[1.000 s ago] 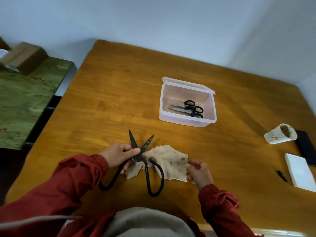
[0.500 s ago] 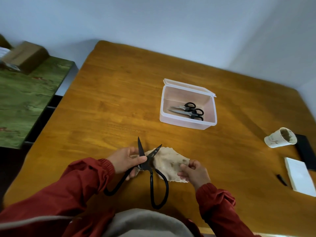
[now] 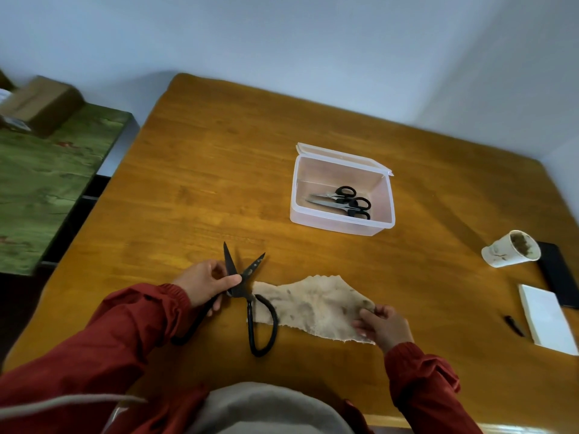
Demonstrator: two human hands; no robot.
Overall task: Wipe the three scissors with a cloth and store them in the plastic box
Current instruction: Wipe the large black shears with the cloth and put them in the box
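The left hand grips the large black scissors near the pivot, with the thumb on one blade. The blades are spread apart and point away from the person, and the long handle loops lie toward the body. One loop lies over the left edge of the stained beige cloth, which is spread flat on the wooden table. The right hand pinches the right end of this cloth with curled fingers. Farther across the table, to the right, stands the clear plastic box, its lid folded back on the far side; two smaller scissors with black handles lie inside. Near the right edge are a paper cup on its side, a dark flat device, a white pad and a small black pen-like thing, all well apart from the box. Left of the table is a green surface with a cardboard box.
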